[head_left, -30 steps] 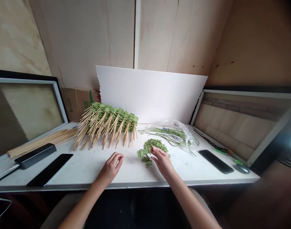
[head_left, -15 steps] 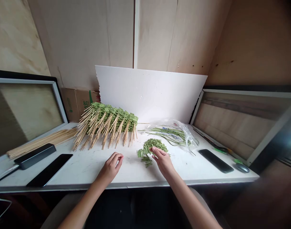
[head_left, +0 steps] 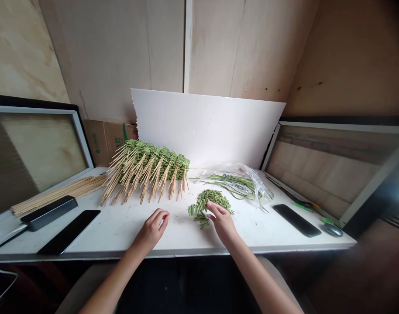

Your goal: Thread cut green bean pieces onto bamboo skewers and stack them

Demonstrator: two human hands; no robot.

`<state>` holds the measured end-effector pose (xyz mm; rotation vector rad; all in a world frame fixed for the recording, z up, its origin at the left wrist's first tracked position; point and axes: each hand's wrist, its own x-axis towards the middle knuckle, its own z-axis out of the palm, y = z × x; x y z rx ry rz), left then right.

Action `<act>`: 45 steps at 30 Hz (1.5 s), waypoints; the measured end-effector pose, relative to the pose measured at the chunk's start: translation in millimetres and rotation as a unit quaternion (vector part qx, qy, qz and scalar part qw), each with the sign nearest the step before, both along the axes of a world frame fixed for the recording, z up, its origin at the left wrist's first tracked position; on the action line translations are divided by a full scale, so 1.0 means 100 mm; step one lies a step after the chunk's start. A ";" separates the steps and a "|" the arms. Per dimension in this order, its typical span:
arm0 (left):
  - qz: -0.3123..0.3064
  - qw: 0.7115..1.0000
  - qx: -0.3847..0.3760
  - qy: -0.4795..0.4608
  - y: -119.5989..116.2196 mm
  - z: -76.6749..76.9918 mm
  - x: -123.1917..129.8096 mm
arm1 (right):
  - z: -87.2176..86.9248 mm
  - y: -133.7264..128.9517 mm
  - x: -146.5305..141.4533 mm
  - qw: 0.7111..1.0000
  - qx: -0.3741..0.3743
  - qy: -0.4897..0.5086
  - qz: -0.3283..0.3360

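Observation:
My left hand (head_left: pixel 156 226) is closed in a pinch above the table's front. Its fingertips line up with a bamboo skewer's row of cut green bean pieces (head_left: pixel 197 208); the bare stick barely shows against the white top. At the right end of that row, my right hand (head_left: pixel 221 218) pinches with thumb and forefinger on what looks like a bean piece, mostly hidden by the fingers. Behind it lies a heap of loose cut green beans (head_left: pixel 219 197). A few pieces (head_left: pixel 202 220) lie in front of the heap.
Filled bean skewers (head_left: pixel 150 163) are stacked at back left, sticks toward me. Bare skewers (head_left: pixel 60 192), a black box (head_left: pixel 50 213) and a dark phone-like slab (head_left: pixel 69 232) lie left. On the right are a plastic bag with long beans (head_left: pixel 239 181), another black slab (head_left: pixel 296 220) and a mouse (head_left: pixel 332 230).
Both hands and the row of bean pieces hold almost the same place. The whole view has shifted very slightly.

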<state>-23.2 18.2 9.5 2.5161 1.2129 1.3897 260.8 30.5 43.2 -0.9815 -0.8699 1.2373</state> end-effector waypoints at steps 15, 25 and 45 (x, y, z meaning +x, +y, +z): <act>0.006 1.000 0.020 0.013 -0.05 0.07 0.03 | -0.02 0.00 0.00 0.998 0.017 -0.054 -0.033; 0.002 0.999 0.028 0.021 -0.07 0.11 0.05 | -0.06 -0.01 -0.05 0.996 0.030 -0.063 -0.051; 0.014 1.000 0.000 -0.017 0.01 0.00 0.01 | 0.16 0.03 0.22 0.971 0.085 -0.223 0.002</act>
